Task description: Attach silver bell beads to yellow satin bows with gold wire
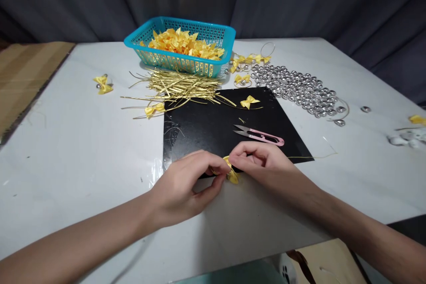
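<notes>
Between my two hands, over the front edge of the black mat point(206, 128), is a yellow ribbon bow point(233, 176). My left hand point(191, 182) pinches it from the left with thumb and forefinger. From the other side my right hand point(261, 159) closes its fingertips at the bow's upper edge; what exactly they grip is partly hidden. A thin gold cord point(313, 157) stretches out to the right from behind the right hand. Pink-handled thread snips point(259, 135) lie on the mat just beyond my hands, blades pointing left.
Behind the mat stands a blue basket point(131, 42) of yellow bows, with a pile of gold ties point(183, 86) before it. Silver bells or beads point(296, 88) spread at the right. Loose bows point(249, 102) lie around, one with silver beads at far left point(104, 84). Cardboard point(29, 80) borders the left.
</notes>
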Available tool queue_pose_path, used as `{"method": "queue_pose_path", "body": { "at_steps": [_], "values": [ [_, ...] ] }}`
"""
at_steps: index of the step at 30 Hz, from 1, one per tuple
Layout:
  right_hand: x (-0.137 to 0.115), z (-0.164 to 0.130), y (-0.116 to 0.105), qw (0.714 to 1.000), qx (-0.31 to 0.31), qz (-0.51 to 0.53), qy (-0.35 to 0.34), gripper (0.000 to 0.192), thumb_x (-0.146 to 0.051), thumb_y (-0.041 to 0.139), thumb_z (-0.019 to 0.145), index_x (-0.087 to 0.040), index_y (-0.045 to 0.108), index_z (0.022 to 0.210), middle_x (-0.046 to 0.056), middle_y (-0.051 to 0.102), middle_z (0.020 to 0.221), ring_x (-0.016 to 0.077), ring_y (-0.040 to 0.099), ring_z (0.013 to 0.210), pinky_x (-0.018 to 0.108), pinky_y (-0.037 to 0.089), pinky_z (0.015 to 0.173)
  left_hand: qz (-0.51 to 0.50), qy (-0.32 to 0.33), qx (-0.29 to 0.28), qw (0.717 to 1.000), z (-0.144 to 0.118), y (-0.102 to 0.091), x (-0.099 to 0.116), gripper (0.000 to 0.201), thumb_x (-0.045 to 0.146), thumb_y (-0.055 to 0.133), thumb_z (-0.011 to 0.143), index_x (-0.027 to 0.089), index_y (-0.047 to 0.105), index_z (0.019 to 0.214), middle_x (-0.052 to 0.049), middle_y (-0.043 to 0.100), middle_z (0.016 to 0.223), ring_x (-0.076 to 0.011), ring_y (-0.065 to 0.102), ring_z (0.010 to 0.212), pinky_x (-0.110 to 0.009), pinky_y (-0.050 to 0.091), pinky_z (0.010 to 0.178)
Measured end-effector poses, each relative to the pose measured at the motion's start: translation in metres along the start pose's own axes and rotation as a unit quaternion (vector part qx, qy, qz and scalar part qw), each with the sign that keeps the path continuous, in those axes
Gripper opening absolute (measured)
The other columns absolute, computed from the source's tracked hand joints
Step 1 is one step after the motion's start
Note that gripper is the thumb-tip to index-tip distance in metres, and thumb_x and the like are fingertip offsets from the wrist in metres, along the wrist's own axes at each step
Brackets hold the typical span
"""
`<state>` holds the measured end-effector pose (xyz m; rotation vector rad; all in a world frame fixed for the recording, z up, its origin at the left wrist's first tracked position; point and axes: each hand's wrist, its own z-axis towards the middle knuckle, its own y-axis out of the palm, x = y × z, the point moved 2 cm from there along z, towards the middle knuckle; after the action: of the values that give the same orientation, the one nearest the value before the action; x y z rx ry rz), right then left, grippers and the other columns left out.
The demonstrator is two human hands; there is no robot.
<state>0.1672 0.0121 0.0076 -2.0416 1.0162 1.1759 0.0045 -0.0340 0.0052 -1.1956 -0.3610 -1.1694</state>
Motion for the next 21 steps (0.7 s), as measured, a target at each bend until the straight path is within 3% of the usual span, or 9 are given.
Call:
{"method": "queue_pose_path", "body": {
  "at_steps": [16,21],
  "values": [
    [0.0012,0.0016,-0.0019,1.000,0.029,-0.005,-0.005,0.033,-0.045,0.066,0.070,-0.014,0.055,0.071,-0.003,0.048,0.059,0.0048,0.039,0.052,0.017,0.027,0.045,-0.006,-0.020,-0.035,0.999,0.0011,0.0003,0.0000,0.018,0.003,0.054,0.078,0.018,0.055,0.088,0.002,0.065,0.077,-0.0064,0.056,0.065,-0.015,0.045,0.059],
    [-0.0012,0.0006,-0.0025,0.999,0.044,-0.005,-0.022,0.031,-0.043,0.066,0.070,-0.013,0.056,0.070,-0.003,0.047,0.060,0.0048,0.039,0.054,0.016,0.028,0.047,-0.006,-0.022,-0.019,1.000,0.0008,0.0005,-0.0010,0.022,0.002,0.057,0.076,0.018,0.054,0.091,0.003,0.065,0.079,-0.0044,0.057,0.066,-0.011,0.046,0.061]
  ]
}}
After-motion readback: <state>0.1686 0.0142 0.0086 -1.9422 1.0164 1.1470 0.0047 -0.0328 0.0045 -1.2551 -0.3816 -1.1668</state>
